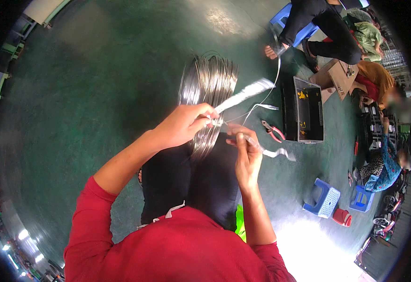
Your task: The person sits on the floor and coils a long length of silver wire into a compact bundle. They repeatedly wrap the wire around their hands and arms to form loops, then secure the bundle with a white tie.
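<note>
One wire bundle (pixel 217 77) is lying at the knees (pixel 222 157), likely handling springy and slippery; its middle is probably offering the surest hold. The left hand (pixel 186 124) is pinching a white strip (pixel 248 92), the right hand (pixel 245 152) a clear strip (pixel 279 152).

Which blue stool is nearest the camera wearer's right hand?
The pale blue stool, upper left of the red item; the top stool and the far-right stool are farther from the right hand.

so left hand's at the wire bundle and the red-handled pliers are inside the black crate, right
No: in the head view, the red-handled pliers lie on the floor beside the black crate. The left hand is at the wire bundle.
</note>
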The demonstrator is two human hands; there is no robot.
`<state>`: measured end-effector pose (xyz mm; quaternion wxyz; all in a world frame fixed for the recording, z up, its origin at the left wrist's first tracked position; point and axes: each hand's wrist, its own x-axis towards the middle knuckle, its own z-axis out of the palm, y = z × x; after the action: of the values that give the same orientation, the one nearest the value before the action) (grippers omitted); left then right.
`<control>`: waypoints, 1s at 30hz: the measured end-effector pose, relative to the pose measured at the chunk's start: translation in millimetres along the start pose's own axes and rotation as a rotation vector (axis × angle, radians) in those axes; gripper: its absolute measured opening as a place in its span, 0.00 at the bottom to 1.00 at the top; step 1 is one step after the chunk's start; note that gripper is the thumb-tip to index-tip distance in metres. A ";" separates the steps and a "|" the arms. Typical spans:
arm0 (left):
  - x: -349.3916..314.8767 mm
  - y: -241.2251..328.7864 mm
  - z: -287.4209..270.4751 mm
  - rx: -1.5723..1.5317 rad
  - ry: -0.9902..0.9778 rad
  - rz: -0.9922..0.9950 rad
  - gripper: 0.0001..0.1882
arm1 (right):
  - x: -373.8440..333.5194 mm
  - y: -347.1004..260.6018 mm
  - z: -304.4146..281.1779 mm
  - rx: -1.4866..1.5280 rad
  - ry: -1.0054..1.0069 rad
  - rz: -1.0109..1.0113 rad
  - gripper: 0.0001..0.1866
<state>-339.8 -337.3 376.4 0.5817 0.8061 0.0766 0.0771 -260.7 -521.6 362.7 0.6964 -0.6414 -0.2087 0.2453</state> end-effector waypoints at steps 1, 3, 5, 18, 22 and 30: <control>2.2 1.7 2.3 0.008 0.016 -0.011 0.06 | 3.1 -6.0 -0.9 -0.165 -0.064 -0.089 0.06; 6.2 5.0 5.6 0.088 0.032 0.016 0.06 | 11.8 -22.3 -5.1 -0.504 -0.203 -0.268 0.04; 9.6 7.7 6.9 0.247 0.023 0.087 0.07 | 29.6 -38.1 -4.5 -0.749 -0.219 -0.569 0.08; 25.7 9.7 -12.4 -0.252 -0.126 -0.296 0.10 | 37.9 -71.1 -1.0 -0.937 -0.502 0.164 0.15; 25.1 8.3 -12.8 -0.173 -0.136 -0.220 0.04 | 25.9 -63.9 -5.3 -0.907 -0.570 0.059 0.14; 27.9 0.1 0.6 0.986 0.299 0.805 0.06 | 94.8 -34.1 2.3 -0.732 -0.531 0.321 0.21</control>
<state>-312.5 -332.0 377.3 0.0524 0.9246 -0.1250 0.3559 -184.4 -464.0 394.6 0.3008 -0.7837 -0.3504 0.4154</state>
